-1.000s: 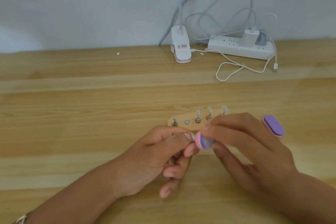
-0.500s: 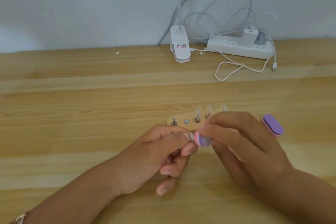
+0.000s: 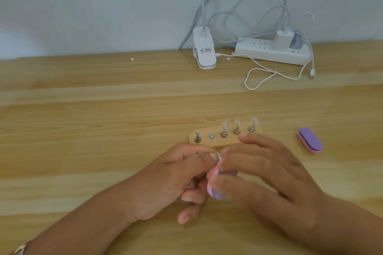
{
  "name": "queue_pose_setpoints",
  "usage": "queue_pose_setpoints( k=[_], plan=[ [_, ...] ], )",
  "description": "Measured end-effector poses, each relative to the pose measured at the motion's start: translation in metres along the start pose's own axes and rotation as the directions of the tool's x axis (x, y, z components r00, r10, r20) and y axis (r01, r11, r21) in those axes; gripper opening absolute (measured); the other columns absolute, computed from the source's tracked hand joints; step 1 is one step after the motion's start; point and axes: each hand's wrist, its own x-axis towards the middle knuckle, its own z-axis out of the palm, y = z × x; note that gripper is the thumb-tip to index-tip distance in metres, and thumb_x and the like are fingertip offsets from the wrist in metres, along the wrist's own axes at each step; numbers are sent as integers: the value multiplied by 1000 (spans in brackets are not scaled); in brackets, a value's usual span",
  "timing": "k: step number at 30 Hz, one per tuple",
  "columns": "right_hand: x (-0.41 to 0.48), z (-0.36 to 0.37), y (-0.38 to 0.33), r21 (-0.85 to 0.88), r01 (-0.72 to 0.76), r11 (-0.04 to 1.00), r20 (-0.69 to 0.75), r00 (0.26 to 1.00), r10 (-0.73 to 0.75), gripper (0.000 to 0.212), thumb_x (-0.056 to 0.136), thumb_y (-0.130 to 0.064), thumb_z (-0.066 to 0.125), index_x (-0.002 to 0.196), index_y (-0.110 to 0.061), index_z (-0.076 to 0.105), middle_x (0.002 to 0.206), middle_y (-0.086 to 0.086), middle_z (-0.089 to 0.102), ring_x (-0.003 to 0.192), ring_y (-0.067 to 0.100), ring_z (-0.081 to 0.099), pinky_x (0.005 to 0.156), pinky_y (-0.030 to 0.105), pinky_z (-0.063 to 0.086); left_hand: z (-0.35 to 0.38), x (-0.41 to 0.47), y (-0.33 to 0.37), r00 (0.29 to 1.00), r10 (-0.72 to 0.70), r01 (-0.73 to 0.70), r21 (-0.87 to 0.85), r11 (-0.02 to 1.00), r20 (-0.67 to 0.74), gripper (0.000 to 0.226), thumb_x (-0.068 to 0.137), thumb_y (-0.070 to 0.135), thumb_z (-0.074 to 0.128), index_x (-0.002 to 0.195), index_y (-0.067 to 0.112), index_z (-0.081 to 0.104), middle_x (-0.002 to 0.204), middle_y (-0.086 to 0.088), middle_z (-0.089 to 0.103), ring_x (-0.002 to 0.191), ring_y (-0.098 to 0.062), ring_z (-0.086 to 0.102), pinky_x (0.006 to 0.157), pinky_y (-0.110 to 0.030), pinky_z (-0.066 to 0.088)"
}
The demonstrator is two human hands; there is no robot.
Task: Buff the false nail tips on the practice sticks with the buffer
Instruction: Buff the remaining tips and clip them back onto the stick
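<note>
Oval purple buffer, lower than before

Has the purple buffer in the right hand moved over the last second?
Yes. The buffer in the right hand has come down toward the person, away from the wooden holder.

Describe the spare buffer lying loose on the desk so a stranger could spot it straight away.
On the light wooden desk, find the small oblong wooden holder carrying upright practice sticks. Right of it lies an oval purple buffer block with a pink edge. Unlike the similar buffer in the right hand, nobody touches it.
</note>
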Motion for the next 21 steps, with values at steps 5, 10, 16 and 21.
queue_pose_setpoints(
  k=[5, 10, 16, 21],
  plan=[
    [6, -6, 6, 87, -197, 976, -62, 977, 203, 31, 100, -5, 51, 125, -22, 56, 123, -6, 53, 114, 14, 56, 93, 36, 48, 0, 0, 2, 999, -25, 26, 54, 998, -22, 34, 99, 28, 39, 71, 11, 47, 45, 3, 33, 31, -12, 38, 36, -18, 33],
    [3, 3, 2, 29, -63, 998, -21, 998, 64, 21, 105, -8, 47, 120, -17, 59, 117, 2, 61, 110, 19, 62, 95, 36, 50, -2, 0, 2, 1000, -12, 12, 15, 1000, 14, 32, 100, 24, 40, 77, 6, 53, 46, 7, 41, 33, -6, 40, 35, -18, 35],
    [5, -2, -2, 119, -164, 979, -52, 984, 171, 25, 105, -12, 48, 127, -20, 56, 121, -2, 58, 109, 15, 61, 91, 30, 50, -2, 1, 0, 1000, -15, 14, 43, 999, 17, 38, 101, 26, 43, 80, -6, 48, 47, 2, 35, 33, -9, 38, 36, -18, 37],
    [5, -1, 5, 39, -198, 979, -34, 979, 200, 26, 100, -2, 48, 121, -16, 57, 119, -1, 58, 107, 16, 60, 92, 29, 49, -3, -1, 0, 1000, -21, 21, 68, 997, 8, 34, 101, 28, 40, 73, 8, 46, 47, 2, 31, 32, -10, 41, 38, -18, 36]
  ],
)
